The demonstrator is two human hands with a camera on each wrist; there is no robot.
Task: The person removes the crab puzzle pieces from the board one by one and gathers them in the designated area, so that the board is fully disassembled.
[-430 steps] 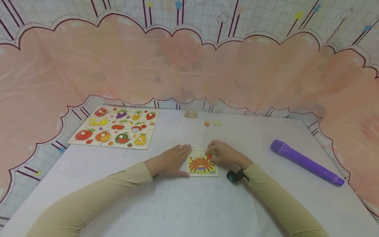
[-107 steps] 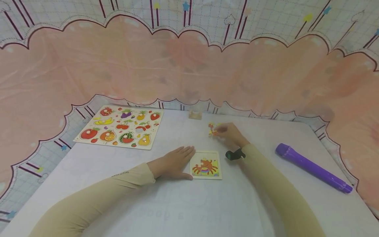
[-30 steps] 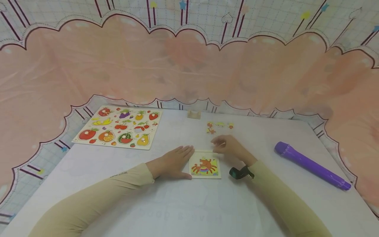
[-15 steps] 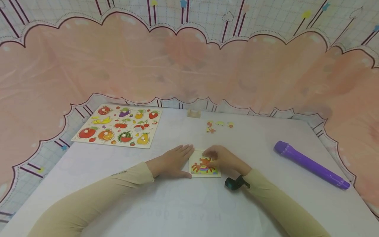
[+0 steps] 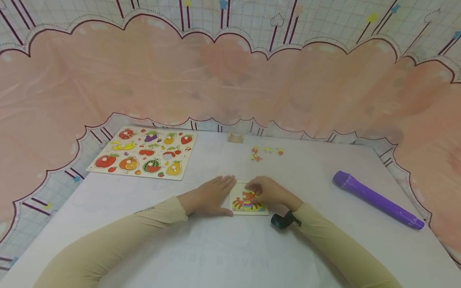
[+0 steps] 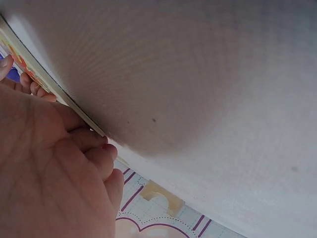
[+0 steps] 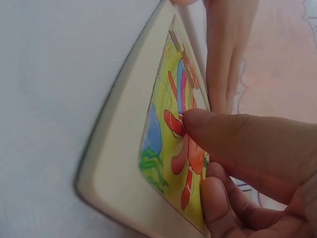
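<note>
A small square crab puzzle (image 5: 248,213) in a pale wooden frame lies in front of me, with its upper part bare of pieces. My left hand (image 5: 209,196) lies along the frame's left side, fingers straight; in the left wrist view those fingers meet the frame's edge. Over the upper right of the puzzle is my right hand (image 5: 273,194), thumb and fingers pinching an orange crab piece (image 7: 197,158) that still lies among the others. The right hand hides part of the picture. Several loose puzzle pieces (image 5: 255,158) lie farther back on the table.
A fruit peg puzzle board (image 5: 144,160) lies at the back left. A small notched wooden block (image 5: 235,138) stands at the table's far edge. To the right lies a purple toy microphone (image 5: 378,200). A patterned curtain (image 5: 230,80) hangs behind the white table (image 5: 216,240).
Several pieces have come out of the puzzle's upper part and now lie behind it. In the last second my right hand has moved down from the frame's top edge onto the remaining pieces.
</note>
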